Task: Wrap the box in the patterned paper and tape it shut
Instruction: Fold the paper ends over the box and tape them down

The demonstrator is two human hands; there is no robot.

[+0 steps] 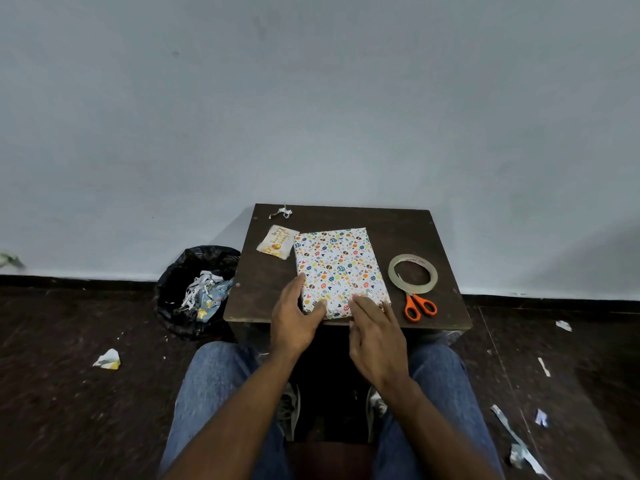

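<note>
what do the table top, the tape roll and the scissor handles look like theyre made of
Table top: dark brown wood or laminate, matte, scuffed. Tape roll: clear glossy plastic film, see-through. Scissor handles: smooth orange plastic, probably.

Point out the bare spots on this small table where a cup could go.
Bare wood shows along the far edge of the table, behind the wrapped box and tape roll. A smaller patch lies at the near left corner, below the card. The right side is crowded by tape and scissors; both hands fill the near edge.
</note>
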